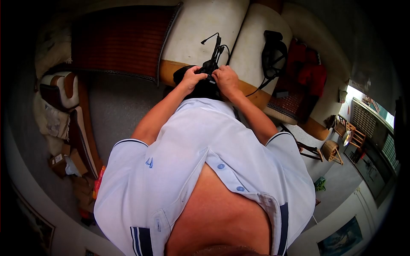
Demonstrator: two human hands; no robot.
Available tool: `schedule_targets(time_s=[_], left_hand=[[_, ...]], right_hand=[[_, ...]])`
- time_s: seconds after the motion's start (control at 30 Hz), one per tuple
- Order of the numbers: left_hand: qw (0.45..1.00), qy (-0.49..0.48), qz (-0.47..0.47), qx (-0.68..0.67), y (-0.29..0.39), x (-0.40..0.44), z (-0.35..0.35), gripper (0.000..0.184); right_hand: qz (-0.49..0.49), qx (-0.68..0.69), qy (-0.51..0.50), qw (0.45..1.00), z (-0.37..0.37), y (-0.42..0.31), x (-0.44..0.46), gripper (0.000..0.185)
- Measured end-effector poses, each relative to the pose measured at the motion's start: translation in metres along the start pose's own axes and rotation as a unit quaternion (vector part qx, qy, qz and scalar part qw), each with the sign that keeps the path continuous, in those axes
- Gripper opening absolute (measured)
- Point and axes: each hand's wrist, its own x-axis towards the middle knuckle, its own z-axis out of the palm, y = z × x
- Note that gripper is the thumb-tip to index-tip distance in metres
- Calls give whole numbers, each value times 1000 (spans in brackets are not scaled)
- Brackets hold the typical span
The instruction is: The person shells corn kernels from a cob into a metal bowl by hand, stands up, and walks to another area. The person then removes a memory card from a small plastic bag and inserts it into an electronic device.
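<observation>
Two grips (191, 80) (227, 80) pinch seemingly one cable bundle (209, 66).

A mat (119, 40) is spread over the sofa (194, 19) at left; red cloth (312, 77) is heaped at right. Boxes (58, 164) are seen far left, a basket (329, 149) and a picture (341, 237) far right.

Before the person, the bundle of cables (209, 66) is between the left hand (191, 78) and the right hand (227, 80), at the front edge of the sofa (196, 30). On this sofa, a mat (119, 38) lies to the left, while a strapped device (269, 52) lies to the right, and a cloth (314, 78) is beyond it. Cardboard boxes (73, 162) are at the far left.
</observation>
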Motion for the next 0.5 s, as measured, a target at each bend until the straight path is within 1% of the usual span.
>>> schedule_targets(time_s=[0.2,0.3,0.33,0.37,0.4,0.43,0.47,0.5], left_hand=[[1000,-7,13,-7,-4,6,-4,39],[1000,14,11,9,-6,10,-7,41],[998,21,13,58,-6,12,-9,42],[994,27,14,106,-7,13,-11,44],[994,27,16,106,-6,15,-13,44],[993,48,17,110,-6,17,-14,47],[991,68,19,114,-5,19,-16,50],[991,69,21,113,-3,25,-17,50]], right_hand=[[-49,-38,7,998,13,3,3,8],[-31,-38,20,999,6,3,10,9],[-32,-38,21,999,1,2,13,9],[-7,-19,43,999,-6,1,17,9],[19,0,65,998,-11,1,20,9],[17,0,67,998,-13,6,20,9],[62,54,87,993,-14,9,19,10],[106,110,106,983,-14,13,18,11]])
